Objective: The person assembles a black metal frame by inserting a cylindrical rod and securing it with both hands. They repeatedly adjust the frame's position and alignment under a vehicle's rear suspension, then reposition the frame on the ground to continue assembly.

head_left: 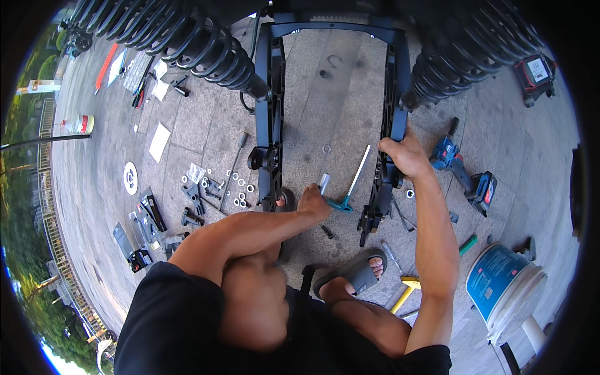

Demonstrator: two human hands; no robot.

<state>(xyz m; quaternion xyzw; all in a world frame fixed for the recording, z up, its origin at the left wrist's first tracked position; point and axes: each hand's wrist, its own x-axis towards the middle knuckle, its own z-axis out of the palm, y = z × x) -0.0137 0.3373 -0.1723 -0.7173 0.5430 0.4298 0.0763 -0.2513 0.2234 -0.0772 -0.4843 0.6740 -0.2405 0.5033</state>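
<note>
A dark metal frame (270,125) with two long side arms stands before me, a coil spring (206,53) rising on its left and another coil spring (453,53) on its right. My right hand (407,155) is wrapped round the frame's right arm near its lower pivot. Between the arms, my left hand (314,202) is closed, with a short silver metal tube (325,181) sticking up from its fingers. A teal T-handle hex key (341,204) meets those fingertips, its long shaft slanting away to the right. Whether the hand grips it too, I cannot tell.
White washers (241,196), dark brackets (193,197) and a long rod (240,147) lie on the paving at left. At right are a blue cordless power tool (459,165), a yellow-headed hammer (409,284) and a blue-white bucket (500,287). My sandalled foot (353,275) is below the frame.
</note>
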